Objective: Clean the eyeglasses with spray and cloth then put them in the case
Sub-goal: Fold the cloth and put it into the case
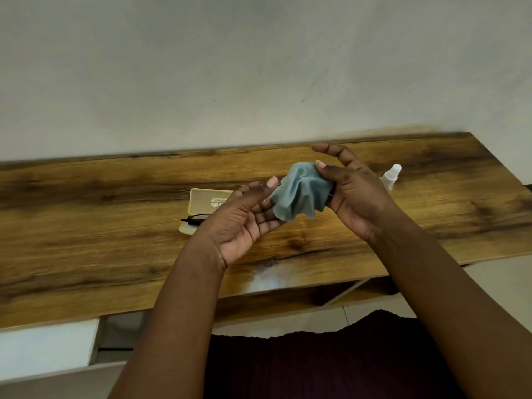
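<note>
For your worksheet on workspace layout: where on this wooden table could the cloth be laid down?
Bare wood lies left of the open cream glasses case and along the wooden table front edge. The centre is crowded: case, black eyeglasses, both hands, white spray bottle.

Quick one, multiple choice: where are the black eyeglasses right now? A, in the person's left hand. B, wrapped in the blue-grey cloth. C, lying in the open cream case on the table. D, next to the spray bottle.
C: the black eyeglasses lie in the open cream case on the table, partly hidden behind the left hand, while the right hand pinches only the cloth.
</note>
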